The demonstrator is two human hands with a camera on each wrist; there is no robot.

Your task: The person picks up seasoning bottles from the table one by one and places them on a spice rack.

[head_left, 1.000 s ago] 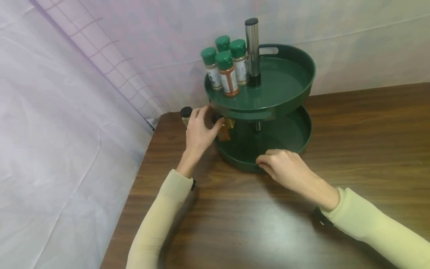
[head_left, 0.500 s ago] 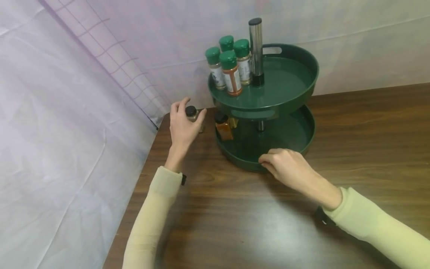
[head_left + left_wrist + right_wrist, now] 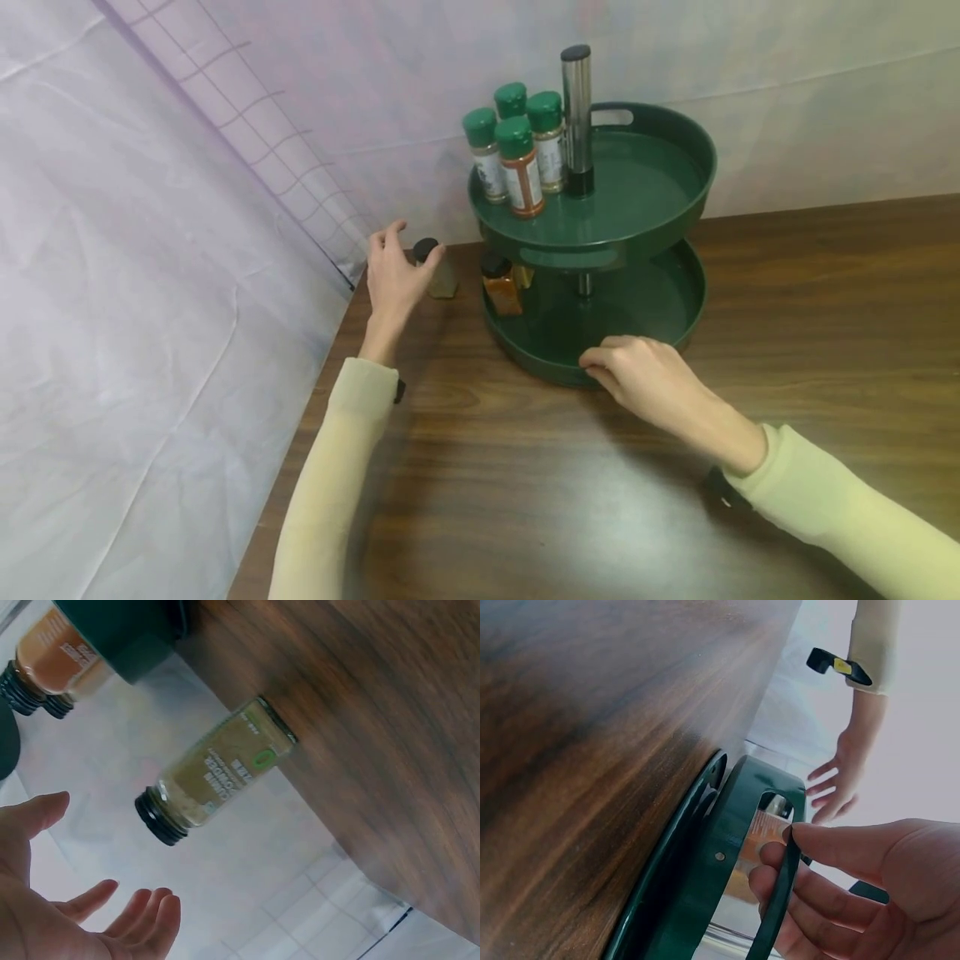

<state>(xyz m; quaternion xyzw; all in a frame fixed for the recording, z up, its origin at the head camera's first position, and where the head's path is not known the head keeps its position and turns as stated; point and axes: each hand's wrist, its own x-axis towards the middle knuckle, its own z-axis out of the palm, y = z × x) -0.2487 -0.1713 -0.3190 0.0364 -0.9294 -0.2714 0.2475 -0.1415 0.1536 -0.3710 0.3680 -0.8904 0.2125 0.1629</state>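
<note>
My left hand is at the table's back left, thumb and fingers spread around a square glass spice jar with a black cap. In the left wrist view the spice jar, full of greenish-tan powder, stands upright on the table, apart from the fingers. My right hand pinches the front rim of a green two-tier turntable's lower tray. Seen from the right wrist, its fingers reach through the handle slot and the thumb presses the rim. A black-capped jar of orange powder stands in the lower tray's left side.
Several green-capped spice bottles stand on the left of the upper tray, beside its metal post. Another jar, yellowish, shows partly behind the orange one. White fabric hangs along the table's left and back.
My left hand has come away from the orange jar on the lower tray and moved left to the jar on the table, its fingers spreading. The right hand keeps its grip on the rim.
</note>
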